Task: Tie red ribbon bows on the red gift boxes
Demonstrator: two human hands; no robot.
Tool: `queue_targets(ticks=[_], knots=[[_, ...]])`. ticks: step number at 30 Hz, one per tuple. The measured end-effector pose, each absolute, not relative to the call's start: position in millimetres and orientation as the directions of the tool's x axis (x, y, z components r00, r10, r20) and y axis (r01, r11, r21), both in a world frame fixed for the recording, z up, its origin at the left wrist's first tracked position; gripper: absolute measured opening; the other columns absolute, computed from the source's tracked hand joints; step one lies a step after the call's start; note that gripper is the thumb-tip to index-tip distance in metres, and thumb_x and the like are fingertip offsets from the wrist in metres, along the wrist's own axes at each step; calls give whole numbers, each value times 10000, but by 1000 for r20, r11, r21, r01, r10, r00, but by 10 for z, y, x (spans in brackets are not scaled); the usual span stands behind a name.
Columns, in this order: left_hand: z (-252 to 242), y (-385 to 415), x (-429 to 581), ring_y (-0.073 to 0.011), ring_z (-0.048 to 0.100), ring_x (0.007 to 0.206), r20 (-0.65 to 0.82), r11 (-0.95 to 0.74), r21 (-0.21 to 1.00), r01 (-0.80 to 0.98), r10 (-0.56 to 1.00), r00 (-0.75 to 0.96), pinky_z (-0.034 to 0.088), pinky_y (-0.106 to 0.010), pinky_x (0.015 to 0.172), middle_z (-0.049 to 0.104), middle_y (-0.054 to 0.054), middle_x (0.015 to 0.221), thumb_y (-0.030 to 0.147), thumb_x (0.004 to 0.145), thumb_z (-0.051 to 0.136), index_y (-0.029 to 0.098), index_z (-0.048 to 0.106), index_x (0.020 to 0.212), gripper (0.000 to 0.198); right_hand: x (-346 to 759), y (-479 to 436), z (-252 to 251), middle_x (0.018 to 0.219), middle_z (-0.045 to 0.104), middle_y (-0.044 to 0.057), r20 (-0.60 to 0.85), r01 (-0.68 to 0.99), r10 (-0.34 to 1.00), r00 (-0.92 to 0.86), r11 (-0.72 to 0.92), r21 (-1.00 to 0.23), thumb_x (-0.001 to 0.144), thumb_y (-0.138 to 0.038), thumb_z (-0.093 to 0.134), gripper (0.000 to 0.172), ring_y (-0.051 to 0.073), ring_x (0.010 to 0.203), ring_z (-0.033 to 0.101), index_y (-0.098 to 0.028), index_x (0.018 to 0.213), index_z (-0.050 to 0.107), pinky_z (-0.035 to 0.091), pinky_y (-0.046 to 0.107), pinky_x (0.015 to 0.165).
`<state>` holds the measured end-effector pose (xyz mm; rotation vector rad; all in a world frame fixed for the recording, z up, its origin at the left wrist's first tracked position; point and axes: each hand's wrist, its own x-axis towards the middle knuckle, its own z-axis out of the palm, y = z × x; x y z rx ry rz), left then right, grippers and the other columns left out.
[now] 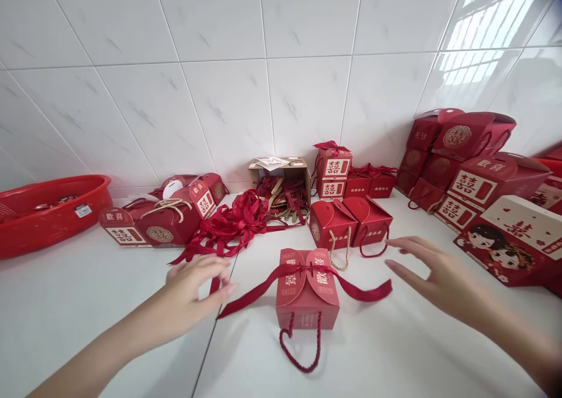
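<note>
My left hand (199,287) is half curled, the thumb a little apart from the fingers, near the left end of the ribbon (364,293). My right hand (424,269) is wider, beside its right end. The box (307,313) stands between my hands on the table (395,351), the ribbon lying across its top.

The wall (223,111) is faced with glossy white, grey-flecked tiles (307,11); barred daylight (476,32) is reflected at upper right. A white worktop (386,345) is set against it.
</note>
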<state>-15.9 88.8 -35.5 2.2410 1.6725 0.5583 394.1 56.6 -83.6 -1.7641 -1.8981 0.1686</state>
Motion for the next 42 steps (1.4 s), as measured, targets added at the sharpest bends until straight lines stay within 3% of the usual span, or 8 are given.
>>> queue_targets(ticks=[6,9,15,21,26,30,38,42], knots=[[-313,1035,498,-226,547,1125,111,-383,659,647,901,420,406,-365,997,618,-27,1149,414,859,540,254,569,1011,223,3132,701,-543,1443,428,128,259,698,906,-334,422,-578,855,-545,560,650,281,1322,425,-206,1396,437,392,459,1092],[-428,1071,651,-213,544,1110,147,-404,704,584,888,436,408,-384,1002,602,-28,1125,346,849,553,247,540,1008,187,2923,776,-531,1464,390,156,223,634,877,-426,465,-617,801,-542,632,742,303,1321,418,-163,1406,429,392,458,1087],[-507,1060,722,-208,540,1087,119,-337,788,514,904,411,419,-381,982,573,-28,1094,304,833,571,245,531,969,154,2808,847,-556,1108,613,96,261,530,862,-434,479,-700,763,-344,697,429,210,942,616,-178,1147,603,526,353,860],[-646,997,763,-212,536,1053,62,-203,865,459,951,303,461,-330,864,531,-51,1130,365,846,566,245,449,1037,254,2808,811,-734,1478,346,134,151,563,955,-254,273,-780,794,-564,625,784,280,1343,375,-205,1434,349,383,424,1082],[-717,1002,723,-168,546,791,-101,-46,919,390,932,348,444,-278,704,536,4,876,537,857,526,214,450,900,335,2883,743,-802,1320,479,158,22,556,994,-102,76,-828,830,-630,524,730,203,859,619,-214,1397,327,529,394,802],[-666,1017,710,-158,526,761,-146,-17,926,376,905,399,416,-260,682,540,20,802,548,835,553,190,511,838,361,2918,709,-791,746,565,-3,-124,455,978,-170,-34,-890,849,-657,477,537,111,514,452,-194,1119,451,381,251,477],[-602,1006,703,-186,581,816,-162,-30,904,426,899,407,440,-264,712,629,-16,880,547,806,577,182,574,870,370,2951,721,-716,665,491,-25,-187,206,911,-367,-116,-972,813,-608,589,465,70,548,346,-150,740,553,248,220,500],[-600,996,699,-180,572,812,-171,-20,904,427,898,404,432,-252,702,627,-9,883,549,809,570,191,580,880,365,3036,755,-695,535,329,-100,-248,-65,860,-447,-307,-949,760,-472,716,419,45,464,216,-196,690,408,164,215,477]])
